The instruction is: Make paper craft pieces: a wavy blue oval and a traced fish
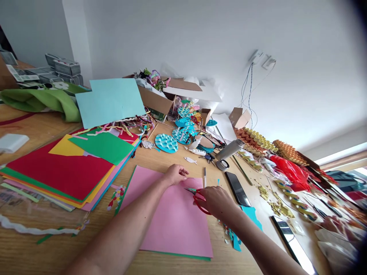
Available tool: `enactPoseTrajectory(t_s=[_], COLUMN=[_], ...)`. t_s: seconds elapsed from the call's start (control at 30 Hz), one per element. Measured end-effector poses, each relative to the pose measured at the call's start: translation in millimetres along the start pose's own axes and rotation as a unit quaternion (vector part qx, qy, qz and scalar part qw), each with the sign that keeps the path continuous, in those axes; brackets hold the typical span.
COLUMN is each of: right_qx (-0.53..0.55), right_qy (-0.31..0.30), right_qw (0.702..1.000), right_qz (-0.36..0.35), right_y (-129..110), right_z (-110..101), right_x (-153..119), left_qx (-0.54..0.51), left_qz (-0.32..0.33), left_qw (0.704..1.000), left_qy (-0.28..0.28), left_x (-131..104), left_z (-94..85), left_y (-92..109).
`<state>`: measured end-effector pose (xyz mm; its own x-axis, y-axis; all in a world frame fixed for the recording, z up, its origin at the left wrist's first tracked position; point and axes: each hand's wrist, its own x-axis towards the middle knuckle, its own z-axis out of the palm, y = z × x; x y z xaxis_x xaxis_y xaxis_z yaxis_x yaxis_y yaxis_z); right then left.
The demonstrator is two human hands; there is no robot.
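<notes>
My right hand (218, 201) is closed around the red handles of a pair of scissors (203, 205). Their blades point left over the upper right part of a large pink paper sheet (177, 225). Just left of the blade tips, my left hand (176, 175) pinches pink paper with thumb and fingers. Whether that paper is a loose piece or part of the sheet is hard to make out. Green paper shows along the edges beneath the pink sheet. A pen (204, 176) lies beyond my right hand, and a paper fish (190, 160) is farther back.
Stacked coloured paper (65, 168) lies on the left, with a light blue sheet (111, 101) behind. Blue wavy discs (166, 143), a roll of tape (223, 165) and a grey bottle (230, 149) stand or lie beyond. Two phones (237, 188) and blue scraps (252, 217) are on the right.
</notes>
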<state>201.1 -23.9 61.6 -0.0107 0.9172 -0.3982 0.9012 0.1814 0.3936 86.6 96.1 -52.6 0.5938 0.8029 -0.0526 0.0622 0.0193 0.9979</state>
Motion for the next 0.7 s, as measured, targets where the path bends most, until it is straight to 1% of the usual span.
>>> enactPoseTrajectory(t_s=[0.13, 0.23, 0.33, 0.43, 0.53, 0.7], right_qx=[0.0, 0.027, 0.068, 0.1, 0.11, 0.116], right_qy=[0.03, 0.066, 0.07, 0.044, 0.025, 0.018], right_qw=[0.997, 0.99, 0.982, 0.977, 0.978, 0.976], right_qz=[0.07, 0.125, 0.162, 0.182, 0.178, 0.184], right_y=[-8, -18, -33, -50, -63, -70], right_z=[0, 8, 17, 21, 17, 9], right_x=[-20, -34, -41, -42, -39, -29], left_qx=[0.011, 0.023, 0.029, 0.031, 0.028, 0.018], left_qz=[-0.009, -0.016, -0.017, -0.015, -0.01, -0.006], left_qw=[1.0, 0.999, 0.999, 0.999, 0.999, 0.999], left_qy=[-0.012, -0.028, -0.037, -0.039, -0.042, -0.045], left_x=[3, 5, 5, 3, 1, 0], left_z=[-0.5, -1.2, -2.3, -3.5, -4.7, -6.0], left_y=[-2, -3, -2, 1, 3, 5])
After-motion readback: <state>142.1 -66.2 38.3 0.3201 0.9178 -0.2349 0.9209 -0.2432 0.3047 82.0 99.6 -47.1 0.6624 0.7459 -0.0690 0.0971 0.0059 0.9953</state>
